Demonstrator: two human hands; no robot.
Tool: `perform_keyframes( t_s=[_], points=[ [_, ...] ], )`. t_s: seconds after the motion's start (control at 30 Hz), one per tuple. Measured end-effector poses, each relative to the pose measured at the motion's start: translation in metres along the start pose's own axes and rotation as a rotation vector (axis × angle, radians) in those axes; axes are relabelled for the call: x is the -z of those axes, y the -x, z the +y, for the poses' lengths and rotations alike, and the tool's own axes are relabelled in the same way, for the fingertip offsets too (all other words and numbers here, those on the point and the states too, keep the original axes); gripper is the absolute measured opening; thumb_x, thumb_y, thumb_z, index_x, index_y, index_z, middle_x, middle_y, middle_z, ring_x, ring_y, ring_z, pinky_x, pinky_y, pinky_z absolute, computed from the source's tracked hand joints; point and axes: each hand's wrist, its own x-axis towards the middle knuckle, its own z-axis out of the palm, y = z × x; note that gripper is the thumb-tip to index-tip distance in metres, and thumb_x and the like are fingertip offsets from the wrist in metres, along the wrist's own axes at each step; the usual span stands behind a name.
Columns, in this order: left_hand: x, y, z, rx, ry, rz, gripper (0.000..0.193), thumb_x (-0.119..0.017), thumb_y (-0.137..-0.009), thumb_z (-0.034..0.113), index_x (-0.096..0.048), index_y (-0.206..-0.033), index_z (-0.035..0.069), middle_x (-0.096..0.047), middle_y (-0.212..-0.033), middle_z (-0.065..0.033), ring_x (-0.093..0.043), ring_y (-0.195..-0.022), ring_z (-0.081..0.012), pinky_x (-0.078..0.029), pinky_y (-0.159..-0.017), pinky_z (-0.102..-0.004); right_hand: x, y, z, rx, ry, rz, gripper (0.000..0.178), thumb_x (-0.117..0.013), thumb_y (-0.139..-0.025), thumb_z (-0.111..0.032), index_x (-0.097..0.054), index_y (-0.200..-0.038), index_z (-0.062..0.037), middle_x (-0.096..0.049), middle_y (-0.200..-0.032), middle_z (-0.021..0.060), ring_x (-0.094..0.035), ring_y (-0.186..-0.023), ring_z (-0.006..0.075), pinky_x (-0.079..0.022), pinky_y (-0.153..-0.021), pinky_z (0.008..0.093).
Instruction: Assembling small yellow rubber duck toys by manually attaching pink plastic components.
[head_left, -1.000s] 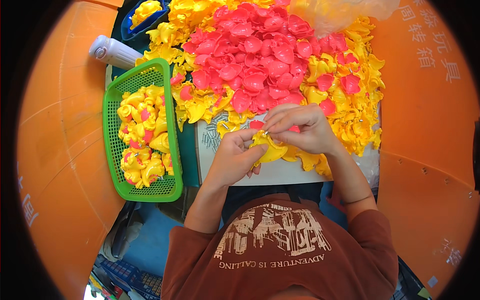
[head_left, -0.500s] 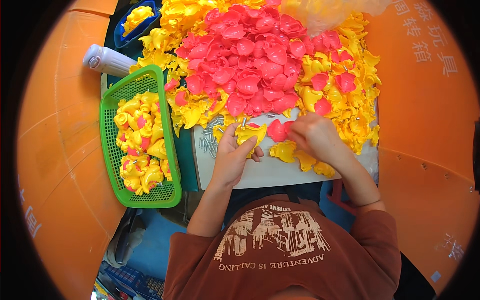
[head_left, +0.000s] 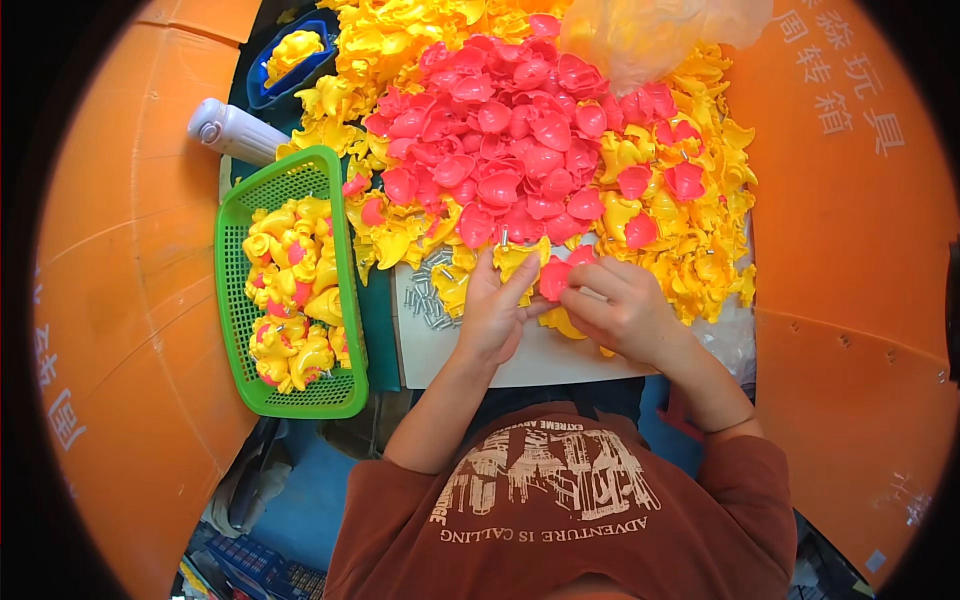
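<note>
My left hand (head_left: pixel 496 312) pinches a curved yellow plastic piece (head_left: pixel 522 254) between thumb and fingers; a small metal pin (head_left: pixel 504 236) stands up at its edge. Close beside it, my right hand (head_left: pixel 622 312) is closed on a glossy pink plastic shell (head_left: pixel 556 276), held against or very near the yellow piece. Whether the two parts touch is hard to make out. More yellow pieces (head_left: pixel 562 322) lie partly hidden under my hands on the pale board (head_left: pixel 470 365). Loose metal pins (head_left: pixel 428 296) are scattered left of my left hand.
A large heap of pink shells (head_left: pixel 500 130) lies beyond my hands, with yellow pieces (head_left: pixel 690 250) around it. At left stand a green basket (head_left: pixel 356 385) of yellow-and-pink parts, a pale bottle (head_left: pixel 240 130) and a blue container (head_left: pixel 262 95). Orange panels (head_left: pixel 850 400) flank both sides.
My right hand has brought the pink shell left and closer to the yellow piece. My left hand has shifted slightly right. The whole view has moved a little.
</note>
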Motion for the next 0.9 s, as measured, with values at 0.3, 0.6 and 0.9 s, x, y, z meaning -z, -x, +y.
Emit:
perform_keyframes(
  t_s=[0.3,0.6,0.9],
  points=[
    [0.007,-0.012,-0.041,-0.524,-0.289,-0.014,0.041,-0.063,-0.08,-0.003,-0.038,-0.111,0.001,-0.056,-0.101,-0.0097,-0.058,-0.09,-0.0139,-0.05,-0.078,-0.0269,-0.029,0.001,0.011,-0.688,-0.727,0.134,0.012,-0.062,-0.082,-0.012,-0.064,-0.079,-0.0013,-0.057,-0.069,0.0034,-0.05,-0.059,0.0104,-0.041,-0.051,0.0257],
    [-0.002,-0.003,-0.01,-0.065,0.274,-0.018,0.035,-0.038,-0.097,0.033,-0.041,-0.118,0.005,-0.055,-0.105,-0.0102,-0.056,-0.096,-0.0176,-0.047,-0.084,-0.0334,-0.013,-0.005,-0.008,-0.865,-1.159,0.357,0.011,-0.06,-0.084,-0.01,-0.063,-0.082,0.0004,-0.057,-0.071,0.0017,-0.047,-0.061,0.006,-0.036,-0.056,0.019],
    [-0.003,0.0,-0.005,-0.046,0.271,-0.095,0.046,-0.02,-0.099,0.037,-0.042,-0.12,0.002,-0.05,-0.114,-0.0135,-0.051,-0.106,-0.0201,-0.043,-0.09,-0.0349,-0.015,-0.022,-0.019,-0.334,-0.241,0.11,0.01,-0.062,-0.078,-0.01,-0.056,-0.078,-0.0022,-0.048,-0.099,0.0134,-0.042,-0.1,0.0311,-0.032,-0.088,0.0389]
  ],
)
